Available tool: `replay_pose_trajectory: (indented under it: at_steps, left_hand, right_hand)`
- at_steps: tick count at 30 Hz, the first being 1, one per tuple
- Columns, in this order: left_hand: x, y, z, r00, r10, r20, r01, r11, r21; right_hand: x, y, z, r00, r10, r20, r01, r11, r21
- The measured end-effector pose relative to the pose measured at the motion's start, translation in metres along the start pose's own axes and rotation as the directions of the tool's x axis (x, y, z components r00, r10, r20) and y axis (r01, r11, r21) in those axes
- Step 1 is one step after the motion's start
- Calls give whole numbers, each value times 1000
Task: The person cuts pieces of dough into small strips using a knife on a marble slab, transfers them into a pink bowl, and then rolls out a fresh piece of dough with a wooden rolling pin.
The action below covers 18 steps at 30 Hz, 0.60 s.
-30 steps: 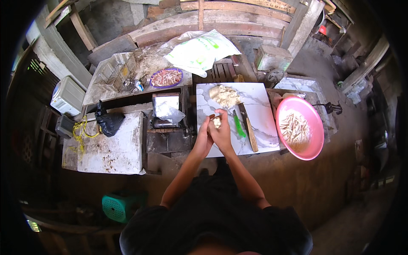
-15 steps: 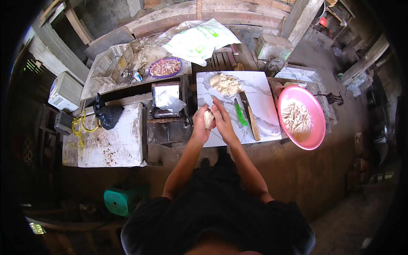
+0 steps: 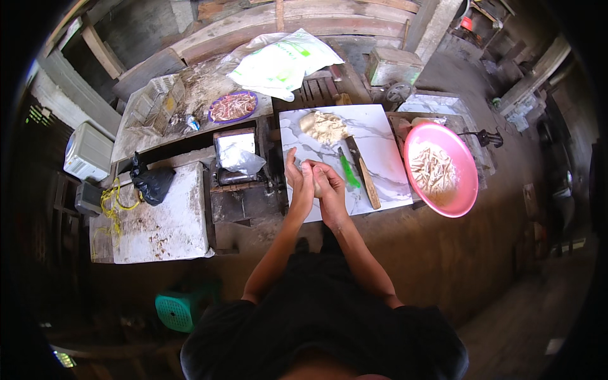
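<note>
Both hands (image 3: 333, 195) are cupping dough (image 3: 318, 189) (mostly hidden); a knife (image 3: 363, 173) is lying to the right on the worktop (image 3: 389, 152).

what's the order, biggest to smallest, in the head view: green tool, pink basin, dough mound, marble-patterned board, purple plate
1. Marble-patterned board
2. Pink basin
3. Purple plate and dough mound: they look too alike to rank, and the plate lies farther away
4. Green tool
</note>
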<state>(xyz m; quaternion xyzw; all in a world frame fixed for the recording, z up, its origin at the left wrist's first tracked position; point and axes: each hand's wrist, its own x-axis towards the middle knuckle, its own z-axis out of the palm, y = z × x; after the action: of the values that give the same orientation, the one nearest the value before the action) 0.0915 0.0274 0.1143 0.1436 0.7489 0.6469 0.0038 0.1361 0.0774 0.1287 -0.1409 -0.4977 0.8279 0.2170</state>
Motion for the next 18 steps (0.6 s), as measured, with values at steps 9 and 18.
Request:
replay_pose_trajectory:
  at_steps: [9, 18]
  left_hand:
    - [-14, -2, 8, 906, 373, 199, -336, 921, -199]
    - [10, -30, 23, 973, -165, 159, 227, 780, -584]
  right_hand:
    - [10, -5, -35, 930, 326, -169, -249, 899, 360]
    - [13, -18, -46, 909, 270, 318, -386, 833, 396]
